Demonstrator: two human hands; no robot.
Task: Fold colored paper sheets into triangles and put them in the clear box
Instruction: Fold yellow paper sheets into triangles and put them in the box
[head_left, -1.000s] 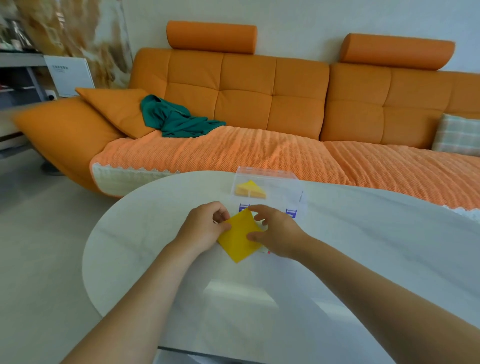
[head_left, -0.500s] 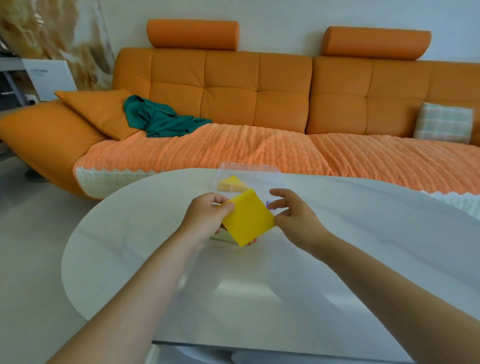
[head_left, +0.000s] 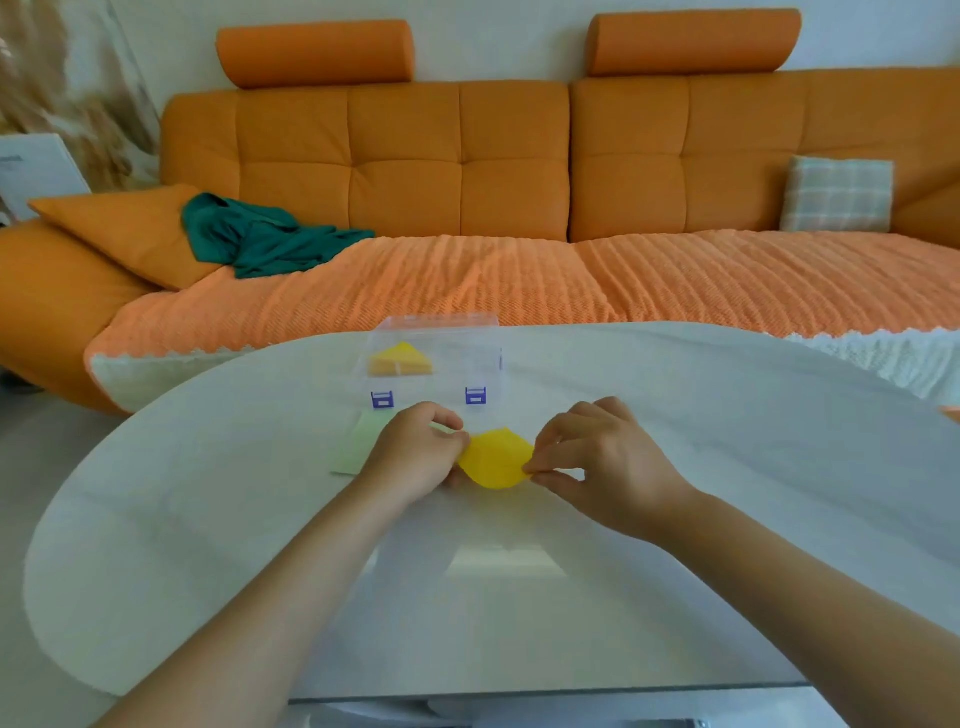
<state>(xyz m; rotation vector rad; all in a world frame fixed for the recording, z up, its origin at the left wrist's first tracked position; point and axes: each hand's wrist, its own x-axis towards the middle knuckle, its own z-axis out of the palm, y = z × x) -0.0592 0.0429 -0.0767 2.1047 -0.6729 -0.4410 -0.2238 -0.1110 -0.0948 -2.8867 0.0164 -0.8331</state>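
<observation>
- Just below the middle of the frame, the yellow sheet (head_left: 496, 458) is bowed between two hands, close over the white table (head_left: 727, 467). It isn't creased into a triangle yet.
- The left hand (head_left: 415, 452) has its fingers curled in and pinches the sheet's left corner. The right hand (head_left: 597, 457) pinches the right corner between thumb and forefinger, with the other fingers loosely curled above.
- With the paper bulging like that, the likeliest slip is the corners meeting off-line. If one pinch pulls harder, the crease would run skewed and the triangle come out lopsided.
- Both grips sit only on the very tips of the corners. I'd say a thin sheet could slide out of one pinch and flop onto the table.
- Squeezing the bulge flat in the air, without the table under it, might leave a soft, wandering fold or a stray second crease.
- A pale green sheet (head_left: 363, 441) lies flat at centre-left, partly hidden behind the left hand. A dragging wrist could crumple it or push it toward the table's left edge.
- The clear box (head_left: 467, 332) stands just above the hands in the frame, with one folded triangle (head_left: 400, 358) inside at its left. I can't tell whether a lid is on it. If one is, the drop-in would need a free hand first.
- The box looks light, so a knock from a reaching hand could shove it toward the table's upper edge.
</observation>
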